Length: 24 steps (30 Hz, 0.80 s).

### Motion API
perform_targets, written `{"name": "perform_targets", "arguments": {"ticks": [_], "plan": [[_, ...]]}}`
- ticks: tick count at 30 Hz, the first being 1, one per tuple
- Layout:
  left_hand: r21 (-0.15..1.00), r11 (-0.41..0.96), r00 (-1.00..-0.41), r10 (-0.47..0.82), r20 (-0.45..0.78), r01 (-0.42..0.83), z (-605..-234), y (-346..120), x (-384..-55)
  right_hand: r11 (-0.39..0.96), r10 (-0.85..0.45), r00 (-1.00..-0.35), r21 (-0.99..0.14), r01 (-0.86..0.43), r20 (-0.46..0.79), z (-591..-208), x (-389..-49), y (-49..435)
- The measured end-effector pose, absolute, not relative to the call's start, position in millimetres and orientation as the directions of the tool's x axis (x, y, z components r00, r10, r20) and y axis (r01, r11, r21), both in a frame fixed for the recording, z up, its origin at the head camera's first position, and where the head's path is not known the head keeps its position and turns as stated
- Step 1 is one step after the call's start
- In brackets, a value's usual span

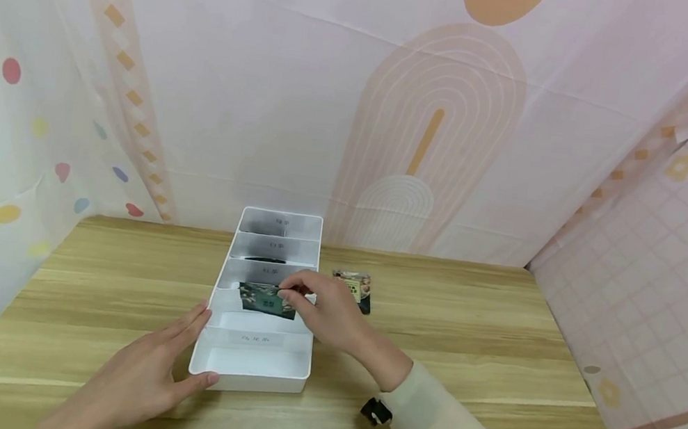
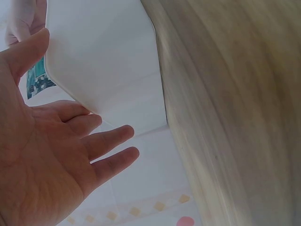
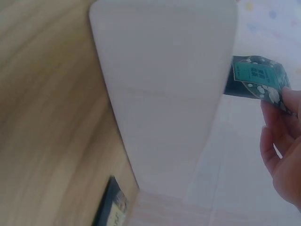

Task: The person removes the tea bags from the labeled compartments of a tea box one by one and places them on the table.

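Observation:
A white divided storage box (image 1: 257,363) stands lengthwise on the table, with small printed labels on its partitions. My left hand (image 1: 141,371) touches its near left corner, thumb on the front edge and fingertips along the left side; in the left wrist view the fingers (image 2: 109,142) are spread and fairly straight. My right hand (image 1: 334,311) pinches the right end of a flat dark green sachet (image 1: 265,301) with a teal label. That sachet hangs over the compartment second from the front, tilted. In the right wrist view the sachet (image 3: 257,75) shows above the box wall.
Right of the box lies another sachet (image 1: 362,290), dark with a yellow label, partly behind my right hand. Dark items (image 1: 265,259) sit in the back compartments. The wooden table (image 1: 450,344) meets patterned curtains (image 1: 256,93) at the back and sides.

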<state>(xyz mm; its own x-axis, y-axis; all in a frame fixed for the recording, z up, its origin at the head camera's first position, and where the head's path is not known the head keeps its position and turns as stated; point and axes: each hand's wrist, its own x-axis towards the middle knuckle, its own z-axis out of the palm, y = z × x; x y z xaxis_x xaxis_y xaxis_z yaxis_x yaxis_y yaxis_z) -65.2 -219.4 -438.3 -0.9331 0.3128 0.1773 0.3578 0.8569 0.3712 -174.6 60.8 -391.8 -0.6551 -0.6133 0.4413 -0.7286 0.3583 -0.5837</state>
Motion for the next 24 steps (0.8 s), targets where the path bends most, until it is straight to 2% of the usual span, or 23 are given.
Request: {"name": "perform_targets", "arguments": {"ticks": [4, 11, 24], "plan": [[0.369, 0.86, -0.935, 0.312, 0.167, 0.353, -439, -220, -65, 0.352, -0.588, -0.658, -0.584, -0.732, 0.47, -386, -178, 67], [0.361, 0.86, -0.932, 0.314, 0.182, 0.36, -441, -220, -65, 0.368, -0.537, -0.704, -0.622, -0.691, 0.465, -380, -184, 79], [0.363, 0.858, -0.931, 0.315, 0.187, 0.363, -441, -220, -65, 0.374, -0.486, -0.721, -0.628, -0.682, 0.494, -372, -198, 104]]}}
